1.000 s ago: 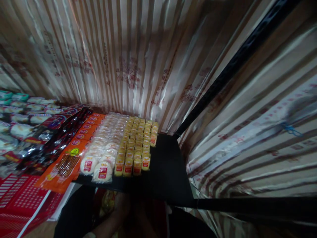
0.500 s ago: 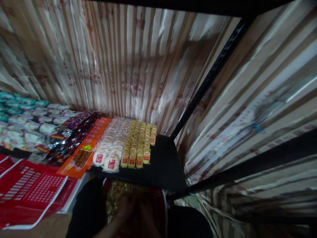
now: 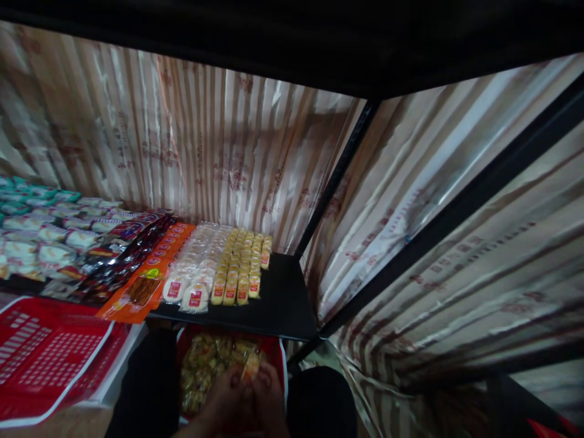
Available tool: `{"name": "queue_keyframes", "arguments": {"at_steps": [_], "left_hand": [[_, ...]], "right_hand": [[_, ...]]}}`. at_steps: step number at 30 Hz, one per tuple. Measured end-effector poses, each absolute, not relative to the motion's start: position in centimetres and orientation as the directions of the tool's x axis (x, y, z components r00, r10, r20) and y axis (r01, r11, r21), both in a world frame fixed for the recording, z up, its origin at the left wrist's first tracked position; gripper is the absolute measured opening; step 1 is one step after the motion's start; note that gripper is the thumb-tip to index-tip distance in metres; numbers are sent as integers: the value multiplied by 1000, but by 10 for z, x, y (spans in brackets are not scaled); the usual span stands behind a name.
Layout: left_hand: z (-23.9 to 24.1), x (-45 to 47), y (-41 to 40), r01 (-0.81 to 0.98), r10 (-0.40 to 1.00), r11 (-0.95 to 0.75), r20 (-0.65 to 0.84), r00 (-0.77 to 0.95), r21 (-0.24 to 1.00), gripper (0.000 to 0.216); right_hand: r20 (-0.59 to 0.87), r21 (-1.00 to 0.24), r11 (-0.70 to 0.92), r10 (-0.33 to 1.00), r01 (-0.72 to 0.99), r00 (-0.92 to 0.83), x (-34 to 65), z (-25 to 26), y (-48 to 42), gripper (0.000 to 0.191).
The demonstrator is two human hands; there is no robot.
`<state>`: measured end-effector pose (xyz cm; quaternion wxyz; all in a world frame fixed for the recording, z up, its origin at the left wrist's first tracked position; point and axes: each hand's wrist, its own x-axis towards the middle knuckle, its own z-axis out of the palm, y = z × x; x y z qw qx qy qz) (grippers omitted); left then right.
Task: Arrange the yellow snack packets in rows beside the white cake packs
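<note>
Low in the view, my left hand and my right hand are together over a red basket between my knees. Their fingers close on a small yellow wrapped snack with an orange label. Many similar yellow wrapped snacks fill the basket, partly covered by my forearms. Just beyond, rows of the same kind of yellow snack packs stand on a black shelf. To their left lie round white wrapped crackers.
An orange snack bag, dark shiny packets and white and green packets line the shelf leftward. A second red basket sits at lower left. Black posts and a striped plastic sheet bound the shelf.
My hands have come up from among the snacks in the basket, and a yellow wrapped snack now shows between their fingers. The view has shifted, showing more of the black shelf overhead.
</note>
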<state>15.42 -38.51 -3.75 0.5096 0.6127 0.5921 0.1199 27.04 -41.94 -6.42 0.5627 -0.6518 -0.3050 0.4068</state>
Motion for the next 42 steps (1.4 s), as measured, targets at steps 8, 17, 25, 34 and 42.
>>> {"name": "queue_keyframes", "arguments": {"at_steps": [8, 17, 25, 34, 42], "left_hand": [[5, 178, -374, 522, 921, 22, -220, 320, 852, 35], [32, 213, -344, 489, 949, -7, -149, 280, 872, 31], [44, 242, -329, 421, 973, -3, -95, 212, 907, 41], [44, 268, -302, 242, 968, 97, -147, 201, 965, 43], [41, 287, -260, 17, 947, 282, -281, 155, 959, 50]], "right_hand": [[-113, -993, -109, 842, -39, 527, 286, -13, -411, 35], [-15, -996, -57, 845, 62, 535, 317, 7, -377, 49], [123, -980, 9, 815, 200, 567, 352, 6, -333, 44], [110, -982, 4, 823, 187, 557, 362, -6, -272, 49], [179, -973, 83, 858, 214, 481, 364, -11, -222, 45]]}}
